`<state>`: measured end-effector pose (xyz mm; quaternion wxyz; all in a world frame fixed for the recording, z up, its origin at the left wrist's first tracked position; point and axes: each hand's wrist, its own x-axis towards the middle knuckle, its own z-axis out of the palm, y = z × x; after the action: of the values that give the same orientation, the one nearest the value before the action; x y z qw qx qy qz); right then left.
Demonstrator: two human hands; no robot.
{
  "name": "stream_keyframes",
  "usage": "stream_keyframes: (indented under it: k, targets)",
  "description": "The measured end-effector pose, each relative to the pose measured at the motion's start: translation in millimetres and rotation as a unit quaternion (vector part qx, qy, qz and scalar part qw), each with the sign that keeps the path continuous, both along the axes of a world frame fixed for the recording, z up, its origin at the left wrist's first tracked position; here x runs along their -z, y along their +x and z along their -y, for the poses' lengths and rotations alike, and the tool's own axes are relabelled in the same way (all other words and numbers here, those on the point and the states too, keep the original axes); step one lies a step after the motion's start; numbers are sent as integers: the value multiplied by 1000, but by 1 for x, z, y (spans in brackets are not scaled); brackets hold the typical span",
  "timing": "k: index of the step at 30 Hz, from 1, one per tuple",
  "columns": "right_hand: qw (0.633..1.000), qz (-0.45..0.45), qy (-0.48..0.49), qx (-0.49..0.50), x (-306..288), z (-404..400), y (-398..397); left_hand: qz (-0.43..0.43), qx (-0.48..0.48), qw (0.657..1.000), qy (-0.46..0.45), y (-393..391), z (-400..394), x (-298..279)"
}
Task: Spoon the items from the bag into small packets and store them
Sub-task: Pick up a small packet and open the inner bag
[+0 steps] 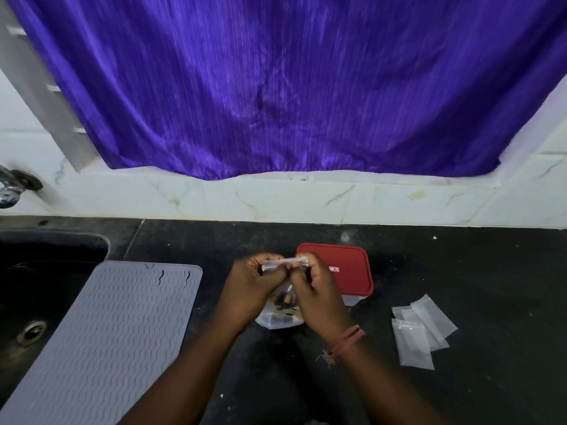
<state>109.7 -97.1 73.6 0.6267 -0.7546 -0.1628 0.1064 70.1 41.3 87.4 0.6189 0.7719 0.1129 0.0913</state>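
A small clear packet (283, 263) with dark items inside is held up over the black counter. My left hand (250, 285) pinches the left end of its top edge, and my right hand (316, 291) pinches the right end. Below the hands, a clear bag (276, 320) holding dark and yellowish items rests on the counter, partly hidden by my wrists. Several empty clear packets (418, 331) lie in a loose pile to the right. No spoon is visible.
A container with a red lid (346, 268) stands just behind my right hand. A grey ribbed mat (113, 335) lies on the left, partly over the black sink (36, 286). A tap (12, 185) and a purple curtain (291, 87) are behind.
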Motion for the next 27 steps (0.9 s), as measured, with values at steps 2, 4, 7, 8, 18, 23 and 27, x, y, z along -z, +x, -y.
stream_keyframes:
  k: [2,4,7,8,18,23,27]
  targets:
    - [1000,-8,15,18,2,0,2,-12,-18,1000,10,2,-5,4]
    - [998,-19,29,50,3,2,6,-21,-31,999,8,3,-9,6]
    - [995,-41,43,84,4,7,13,-30,-48,998,-16,2,-11,8]
    - [993,-50,47,91,3,8,16,-33,-58,997,-35,2,-11,8]
    - [984,-84,74,140,18,16,20,-68,-47,992,-94,3,-3,13]
    - [991,-59,82,89,23,22,14,-79,-72,991,-80,11,3,13]
    - [991,-61,66,104,29,41,13,-82,-68,994,-27,12,21,17]
